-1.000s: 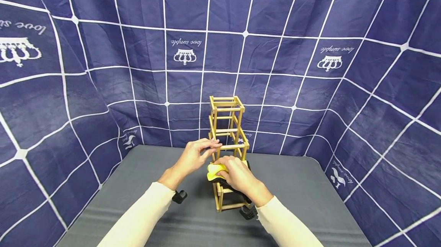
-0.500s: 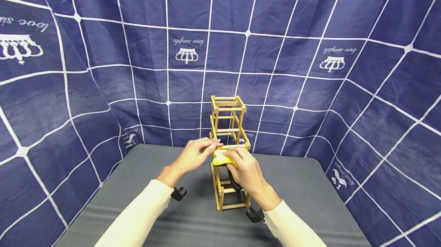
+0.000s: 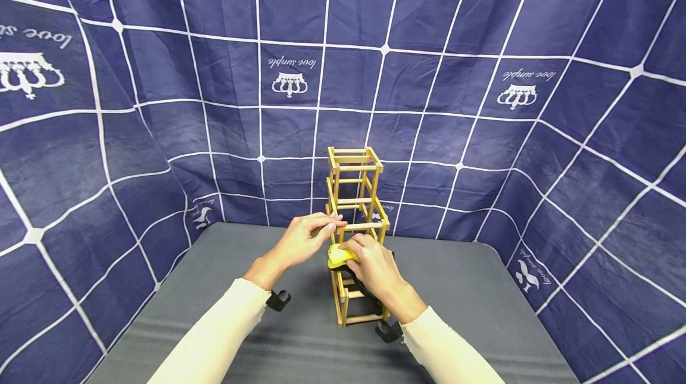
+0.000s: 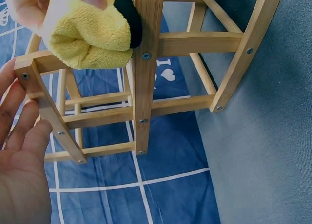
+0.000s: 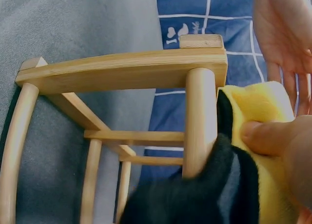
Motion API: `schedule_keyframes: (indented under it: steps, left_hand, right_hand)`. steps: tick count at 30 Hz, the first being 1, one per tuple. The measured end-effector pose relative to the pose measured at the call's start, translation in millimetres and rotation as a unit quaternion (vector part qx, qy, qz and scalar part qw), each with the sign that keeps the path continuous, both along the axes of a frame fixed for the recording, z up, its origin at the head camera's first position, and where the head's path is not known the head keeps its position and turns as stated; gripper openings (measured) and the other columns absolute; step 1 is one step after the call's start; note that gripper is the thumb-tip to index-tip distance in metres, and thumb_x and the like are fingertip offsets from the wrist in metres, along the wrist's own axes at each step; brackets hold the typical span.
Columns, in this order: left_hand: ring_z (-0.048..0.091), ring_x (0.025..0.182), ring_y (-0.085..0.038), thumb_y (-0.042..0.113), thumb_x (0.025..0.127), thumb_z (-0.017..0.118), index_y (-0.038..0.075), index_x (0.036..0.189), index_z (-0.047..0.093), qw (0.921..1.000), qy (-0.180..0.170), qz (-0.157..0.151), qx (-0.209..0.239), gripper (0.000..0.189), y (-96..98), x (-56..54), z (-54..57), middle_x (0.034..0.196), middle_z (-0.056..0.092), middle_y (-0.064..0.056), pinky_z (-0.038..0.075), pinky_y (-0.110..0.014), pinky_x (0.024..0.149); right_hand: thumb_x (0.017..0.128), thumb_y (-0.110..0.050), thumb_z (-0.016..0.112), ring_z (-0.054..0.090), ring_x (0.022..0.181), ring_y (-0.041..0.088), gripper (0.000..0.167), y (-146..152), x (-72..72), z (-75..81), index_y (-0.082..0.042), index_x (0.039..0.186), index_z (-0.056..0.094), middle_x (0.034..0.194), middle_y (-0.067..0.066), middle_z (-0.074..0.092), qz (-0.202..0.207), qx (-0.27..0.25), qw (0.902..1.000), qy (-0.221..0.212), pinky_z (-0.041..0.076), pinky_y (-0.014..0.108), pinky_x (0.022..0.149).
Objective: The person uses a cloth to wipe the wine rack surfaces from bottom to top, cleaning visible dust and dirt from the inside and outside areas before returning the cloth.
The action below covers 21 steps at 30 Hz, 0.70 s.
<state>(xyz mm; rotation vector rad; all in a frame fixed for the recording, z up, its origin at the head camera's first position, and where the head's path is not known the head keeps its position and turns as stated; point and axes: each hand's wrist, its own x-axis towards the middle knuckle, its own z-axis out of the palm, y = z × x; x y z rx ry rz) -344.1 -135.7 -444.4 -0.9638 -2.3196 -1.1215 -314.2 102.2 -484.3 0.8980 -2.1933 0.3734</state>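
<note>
A stepped wooden rack [image 3: 356,200] made of slats and dowels stands in the middle of the grey surface. At its left side, my left hand [image 3: 306,240] holds a corner of a middle tier, fingertips and thumb around the slat [image 4: 53,114]. My right hand [image 3: 375,268] grips a folded cleaning cloth [image 3: 337,256], yellow and fluffy on one side and black on the other. In the left wrist view the yellow cloth [image 4: 90,34] lies against an upright post. The right thumb [image 5: 265,136] presses into the cloth beside a dowel, and the black side hangs below.
The grey padded surface [image 3: 257,336] reaches out on both sides of the rack. Blue curtain cloth [image 3: 429,86] with white grid lines encloses it at the back, left and right. Black wrist cameras [image 3: 388,330] sit at both cuffs.
My right hand with the cloth has gone up towards the middle tier, then back down a little along the rack. The left hand has stayed at its corner.
</note>
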Motion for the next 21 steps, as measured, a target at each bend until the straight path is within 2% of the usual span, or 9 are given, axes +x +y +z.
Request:
schedule_keyframes:
  steps: [5,11,14,18,21]
  left_hand:
    - [0.077,0.144,-0.031,0.017,0.119,0.068,0.016,0.136,0.088,1.0000,-0.001,-0.003,0.003,0.026,-1.4,1.6,1.8,0.147,0.083,-0.006,0.063,-0.056,0.121]
    - [0.078,0.143,-0.032,0.015,0.119,0.068,0.015,0.135,0.088,0.9999,0.009,0.002,0.005,0.026,-0.4,0.6,0.2,0.146,0.084,-0.008,0.062,-0.057,0.121]
    - [0.077,0.144,-0.032,0.015,0.119,0.068,0.016,0.136,0.088,0.9999,0.014,0.002,0.002,0.026,-0.2,-0.5,-0.4,0.146,0.084,-0.008,0.061,-0.058,0.123]
    - [0.077,0.144,-0.032,0.016,0.119,0.067,0.016,0.136,0.088,0.9998,0.020,-0.001,0.000,0.027,-0.5,-2.0,-0.7,0.146,0.084,-0.006,0.060,-0.057,0.125]
    - [0.077,0.144,-0.032,0.016,0.120,0.066,0.016,0.136,0.088,0.9999,0.015,0.001,0.006,0.027,-0.7,-1.6,-1.9,0.146,0.084,-0.005,0.060,-0.056,0.125]
  right_hand:
    - [0.077,0.000,0.107,0.081,0.104,0.024,0.048,-1,-2.4,-2.3,-0.014,0.117,0.083,0.111,0.002,0.081,0.007,-0.063,0.9970,0.045,0.072,0.041,0.084]
    - [0.079,0.005,0.102,0.080,0.107,0.026,0.050,5,0.5,1.9,-0.012,0.122,0.083,0.116,0.005,0.082,0.028,-0.100,0.9923,0.068,0.070,0.041,0.091]
    - [0.079,0.008,0.099,0.079,0.106,0.029,0.050,15,5.3,9.4,-0.009,0.123,0.083,0.117,0.008,0.082,0.030,-0.119,0.9883,0.091,0.069,0.044,0.091]
    - [0.079,0.015,0.093,0.078,0.106,0.036,0.049,36,7.8,19.9,-0.005,0.123,0.084,0.118,0.012,0.083,0.020,-0.158,0.9776,0.138,0.067,0.049,0.093]
    - [0.080,0.018,0.090,0.076,0.105,0.038,0.048,53,4.8,24.2,-0.004,0.123,0.084,0.118,0.014,0.083,0.009,-0.154,0.9760,0.154,0.064,0.052,0.093]
